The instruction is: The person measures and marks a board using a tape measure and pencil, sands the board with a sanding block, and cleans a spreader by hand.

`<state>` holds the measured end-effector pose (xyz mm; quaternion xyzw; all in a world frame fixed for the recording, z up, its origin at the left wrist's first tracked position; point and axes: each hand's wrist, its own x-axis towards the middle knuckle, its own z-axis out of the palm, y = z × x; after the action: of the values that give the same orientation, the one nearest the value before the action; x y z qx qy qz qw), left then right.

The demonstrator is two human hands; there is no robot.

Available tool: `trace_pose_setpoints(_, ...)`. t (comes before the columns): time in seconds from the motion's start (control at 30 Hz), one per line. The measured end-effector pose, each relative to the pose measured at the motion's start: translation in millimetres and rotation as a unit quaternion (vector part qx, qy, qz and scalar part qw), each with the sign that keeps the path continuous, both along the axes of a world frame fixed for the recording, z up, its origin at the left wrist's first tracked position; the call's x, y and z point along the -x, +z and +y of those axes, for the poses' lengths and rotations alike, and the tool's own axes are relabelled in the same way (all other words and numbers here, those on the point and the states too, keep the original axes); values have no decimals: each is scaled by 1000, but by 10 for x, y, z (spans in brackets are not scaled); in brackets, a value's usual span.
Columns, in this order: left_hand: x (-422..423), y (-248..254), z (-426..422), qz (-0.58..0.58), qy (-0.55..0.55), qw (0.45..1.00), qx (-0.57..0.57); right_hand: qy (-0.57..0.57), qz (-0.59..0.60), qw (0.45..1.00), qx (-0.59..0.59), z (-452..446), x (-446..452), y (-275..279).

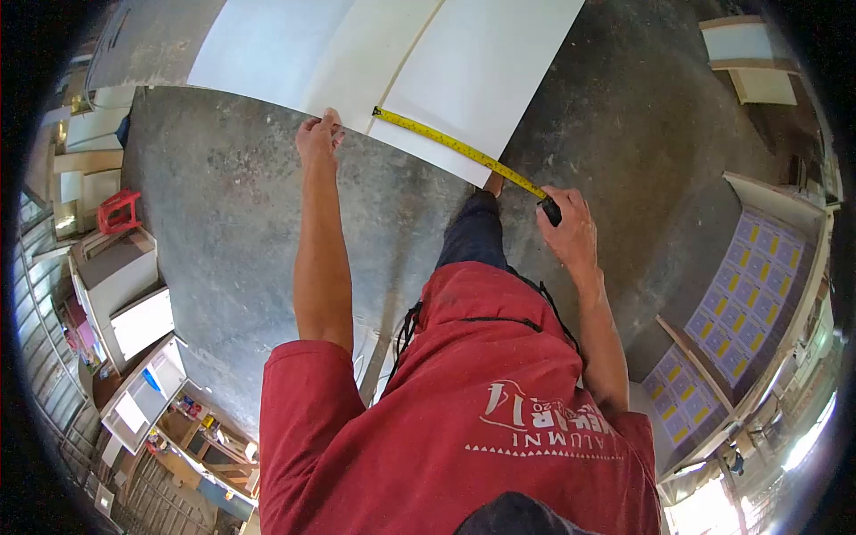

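A large white panel lies in front of me, a thin dark line running across it. My left hand is at the panel's near edge, fingertips touching or just beside it. Its fingers are loosely bent and apart, with nothing visible between them. Closed around a dark tape measure case, my right hand is just off the panel's right corner. The yellow tape blade stretches from the case across the panel's near part, its end hook by the dark line. What supports the panel is hidden.
Grey concrete floor surrounds me. To the left are a red plastic stool and several white cabinet pieces. A large cabinet frame holding patterned blue-and-yellow sheets stands on the right. My foot is by the panel's corner.
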<state>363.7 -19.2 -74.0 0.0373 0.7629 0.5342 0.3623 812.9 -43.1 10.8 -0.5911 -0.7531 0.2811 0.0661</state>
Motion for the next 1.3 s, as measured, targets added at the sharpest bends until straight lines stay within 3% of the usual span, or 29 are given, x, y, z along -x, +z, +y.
trace_pose_setpoints(0.5,-11,50,27,-1,-1,1000,21,-13,25,1000,-12,-63,2,-80)
trace_pose_setpoints(0.7,112,-122,49,-23,-23,999,-7,-4,85,996,-26,-204,-83,48)
trace_pose_setpoints(0.77,60,-90,80,-22,19,1000,-5,-42,126,989,-60,-325,-130,52)
trace_pose_setpoints(0.83,67,-58,-29,-50,-17,996,-66,-44,135,987,-81,-425,-205,19)
trace_pose_setpoints(0.9,-59,-9,-172,33,85,993,-79,-47,138,984,-103,-530,-294,62)
trace_pose_setpoints(0.97,-299,513,-222,123,119,980,-104,-87,96,991,-45,-593,-323,103)
trace_pose_setpoints(1.03,-507,1280,-258,199,54,936,-285,-105,116,986,-59,-630,-361,-68)
trace_pose_setpoints(1.07,-769,2065,-295,199,72,909,-359,-114,129,984,-53,-661,-407,-107)
trace_pose_setpoints(1.1,-924,2736,-405,297,55,874,-381,-118,121,984,-57,-664,-430,-79)
trace_pose_setpoints(1.2,-1146,3962,-889,454,19,676,-580,-89,119,989,-5,-628,-327,30)
trace_pose_setpoints(1.23,-1176,4219,-1051,473,2,595,-649,-84,115,990,-5,-625,-291,62)
trace_pose_setpoints(1.3,-1233,4591,-1293,461,-16,487,-741,-63,117,991,0,-570,-200,127)
